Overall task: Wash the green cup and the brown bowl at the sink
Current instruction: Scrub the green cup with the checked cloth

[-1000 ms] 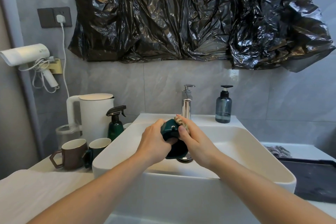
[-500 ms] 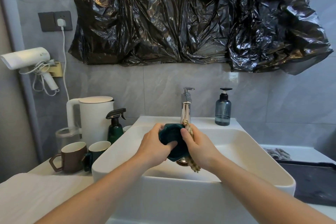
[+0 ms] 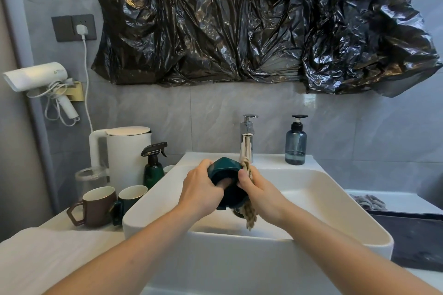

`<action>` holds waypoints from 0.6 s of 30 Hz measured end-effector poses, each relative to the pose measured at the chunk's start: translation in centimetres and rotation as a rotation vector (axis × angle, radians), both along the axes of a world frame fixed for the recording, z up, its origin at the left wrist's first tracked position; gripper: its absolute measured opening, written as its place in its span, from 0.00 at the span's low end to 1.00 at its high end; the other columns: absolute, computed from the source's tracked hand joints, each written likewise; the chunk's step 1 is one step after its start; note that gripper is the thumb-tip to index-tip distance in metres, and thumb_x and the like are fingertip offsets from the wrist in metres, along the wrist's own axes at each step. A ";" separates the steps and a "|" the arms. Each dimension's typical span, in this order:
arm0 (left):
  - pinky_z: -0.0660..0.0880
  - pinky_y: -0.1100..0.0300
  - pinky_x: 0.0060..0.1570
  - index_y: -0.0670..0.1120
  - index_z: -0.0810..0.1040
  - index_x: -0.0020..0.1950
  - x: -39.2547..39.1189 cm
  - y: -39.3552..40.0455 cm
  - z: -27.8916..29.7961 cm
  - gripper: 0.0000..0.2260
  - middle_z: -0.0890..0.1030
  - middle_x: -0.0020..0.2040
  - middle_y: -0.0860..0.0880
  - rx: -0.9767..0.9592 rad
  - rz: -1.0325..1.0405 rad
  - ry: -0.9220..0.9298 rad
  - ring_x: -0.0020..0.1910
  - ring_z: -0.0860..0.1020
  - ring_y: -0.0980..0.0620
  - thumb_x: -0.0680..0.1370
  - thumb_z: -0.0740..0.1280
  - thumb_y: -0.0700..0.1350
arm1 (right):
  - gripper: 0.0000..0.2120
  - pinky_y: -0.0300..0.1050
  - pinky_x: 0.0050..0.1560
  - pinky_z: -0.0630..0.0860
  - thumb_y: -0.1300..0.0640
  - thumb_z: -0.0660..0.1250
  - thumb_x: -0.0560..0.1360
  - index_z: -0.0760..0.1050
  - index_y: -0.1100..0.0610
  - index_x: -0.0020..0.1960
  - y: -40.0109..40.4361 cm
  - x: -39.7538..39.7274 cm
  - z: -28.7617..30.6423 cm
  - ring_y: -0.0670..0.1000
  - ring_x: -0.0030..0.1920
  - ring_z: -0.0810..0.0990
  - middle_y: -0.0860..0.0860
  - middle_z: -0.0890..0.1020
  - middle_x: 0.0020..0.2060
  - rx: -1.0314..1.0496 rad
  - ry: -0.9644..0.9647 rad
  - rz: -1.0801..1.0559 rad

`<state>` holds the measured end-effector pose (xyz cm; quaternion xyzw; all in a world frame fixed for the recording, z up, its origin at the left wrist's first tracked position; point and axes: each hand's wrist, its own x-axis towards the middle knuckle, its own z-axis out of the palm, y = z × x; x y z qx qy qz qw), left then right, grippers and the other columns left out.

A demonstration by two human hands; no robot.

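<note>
Over the white sink (image 3: 335,201), in front of the chrome faucet (image 3: 247,143), I hold a dark green cup (image 3: 224,170) tipped on its side. My left hand (image 3: 201,187) grips its left wall, with fingers reaching into the opening. My right hand (image 3: 261,191) holds a beige knitted scrubbing cloth (image 3: 249,217) against the cup's right side; the cloth's end hangs below the hand. A brown mug (image 3: 98,206) and a second green mug (image 3: 130,199) stand on the counter left of the sink.
A white kettle (image 3: 127,151), a green spray bottle (image 3: 153,170) and a clear glass (image 3: 91,177) stand at the back left. A blue soap dispenser (image 3: 296,143) sits behind the sink. On the right are a black tray (image 3: 412,237) and a grey rag (image 3: 369,202).
The cup has been turned between my hands and lifted slightly. The cloth, bunched at the top a second ago, now hangs down below my right hand.
</note>
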<state>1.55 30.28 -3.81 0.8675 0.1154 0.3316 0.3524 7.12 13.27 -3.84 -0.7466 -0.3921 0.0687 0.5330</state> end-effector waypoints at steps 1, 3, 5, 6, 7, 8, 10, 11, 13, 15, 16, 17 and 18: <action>0.82 0.49 0.55 0.56 0.74 0.57 0.1 0.0 0.0 0.14 0.80 0.50 0.58 0.000 0.002 0.000 0.52 0.80 0.51 0.77 0.76 0.52 | 0.21 0.48 0.71 0.71 0.35 0.50 0.84 0.67 0.41 0.72 0.0 0.1 -0.2 0.45 0.66 0.77 0.42 0.80 0.63 -0.022 0.018 0.001; 0.82 0.49 0.56 0.56 0.74 0.58 0.1 0.0 -0.1 0.15 0.81 0.52 0.57 -0.015 -0.017 0.001 0.53 0.80 0.50 0.77 0.76 0.51 | 0.19 0.45 0.68 0.72 0.37 0.50 0.84 0.69 0.42 0.70 -0.1 0.1 -0.1 0.44 0.64 0.78 0.43 0.81 0.61 0.000 0.019 -0.014; 0.82 0.49 0.56 0.56 0.74 0.58 0.1 -0.1 -0.1 0.14 0.81 0.52 0.57 -0.027 -0.055 0.024 0.53 0.80 0.51 0.77 0.76 0.52 | 0.12 0.35 0.59 0.75 0.44 0.53 0.86 0.70 0.39 0.67 -0.2 -0.3 0.2 0.38 0.60 0.79 0.40 0.81 0.59 0.043 -0.045 -0.037; 0.83 0.49 0.55 0.56 0.75 0.57 0.1 -0.2 -0.2 0.13 0.82 0.52 0.57 -0.009 -0.076 0.046 0.52 0.80 0.52 0.77 0.76 0.52 | 0.13 0.32 0.58 0.74 0.46 0.55 0.86 0.70 0.38 0.69 -0.2 -0.4 0.4 0.35 0.60 0.77 0.38 0.80 0.61 0.055 -0.105 -0.050; 0.83 0.48 0.54 0.56 0.75 0.57 0.1 -0.3 -0.3 0.13 0.82 0.51 0.57 0.022 -0.092 0.069 0.51 0.81 0.52 0.76 0.75 0.52 | 0.16 0.32 0.61 0.72 0.46 0.56 0.86 0.68 0.38 0.73 -0.1 -0.4 0.3 0.34 0.64 0.75 0.38 0.77 0.65 0.054 -0.172 -0.061; 0.83 0.47 0.54 0.56 0.75 0.57 0.1 -0.4 -0.3 0.13 0.83 0.50 0.57 0.048 -0.102 0.082 0.51 0.81 0.52 0.75 0.75 0.53 | 0.19 0.34 0.65 0.69 0.46 0.57 0.85 0.66 0.40 0.76 0.0 -0.3 0.2 0.35 0.67 0.72 0.38 0.75 0.68 0.048 -0.225 -0.071; 0.83 0.47 0.52 0.57 0.76 0.56 0.1 -0.5 -0.3 0.13 0.83 0.50 0.57 0.050 -0.097 0.071 0.50 0.81 0.51 0.75 0.75 0.54 | 0.21 0.39 0.67 0.70 0.46 0.57 0.85 0.65 0.40 0.78 0.0 -0.2 0.2 0.39 0.69 0.73 0.39 0.74 0.69 0.058 -0.221 -0.067; 0.83 0.48 0.51 0.56 0.76 0.56 0.0 -0.6 -0.2 0.13 0.83 0.49 0.57 0.039 -0.085 0.053 0.49 0.81 0.51 0.75 0.75 0.54 | 0.20 0.41 0.64 0.74 0.44 0.57 0.85 0.65 0.39 0.77 0.0 -0.2 0.2 0.41 0.67 0.75 0.40 0.76 0.68 0.072 -0.166 -0.051; 0.82 0.50 0.50 0.55 0.76 0.55 0.0 -0.4 -0.1 0.13 0.82 0.49 0.57 0.015 -0.056 0.017 0.49 0.81 0.52 0.76 0.76 0.53 | 0.17 0.46 0.63 0.78 0.41 0.54 0.85 0.66 0.36 0.72 -0.1 0.0 0.1 0.46 0.64 0.79 0.43 0.79 0.65 0.074 -0.009 -0.005; 0.81 0.54 0.51 0.54 0.75 0.58 0.0 -0.1 0.0 0.14 0.81 0.51 0.57 -0.017 -0.036 0.003 0.52 0.80 0.51 0.78 0.76 0.50 | 0.23 0.53 0.72 0.72 0.33 0.51 0.82 0.66 0.40 0.73 0.1 0.5 -0.3 0.48 0.67 0.77 0.44 0.79 0.65 0.017 0.073 0.017; 0.80 0.56 0.52 0.54 0.74 0.60 0.0 0.0 -0.1 0.15 0.81 0.53 0.56 -0.027 -0.032 0.006 0.53 0.80 0.51 0.78 0.76 0.49 | 0.28 0.55 0.75 0.68 0.29 0.49 0.80 0.64 0.41 0.75 0.1 0.7 -0.5 0.49 0.69 0.75 0.44 0.78 0.67 -0.029 0.101 0.018; 0.79 0.58 0.51 0.54 0.73 0.61 0.0 0.0 -0.1 0.16 0.80 0.54 0.56 -0.029 -0.029 0.010 0.54 0.79 0.51 0.79 0.76 0.49 | 0.32 0.57 0.76 0.66 0.27 0.48 0.79 0.63 0.42 0.76 0.2 0.8 -0.5 0.50 0.70 0.73 0.45 0.77 0.69 -0.072 0.126 0.017; 0.78 0.59 0.51 0.54 0.73 0.62 0.1 0.0 -0.1 0.16 0.79 0.54 0.56 -0.033 -0.024 0.017 0.54 0.78 0.51 0.79 0.76 0.49 | 0.33 0.57 0.76 0.66 0.27 0.47 0.79 0.62 0.43 0.77 0.3 0.8 -0.5 0.51 0.70 0.73 0.46 0.76 0.70 -0.094 0.146 0.015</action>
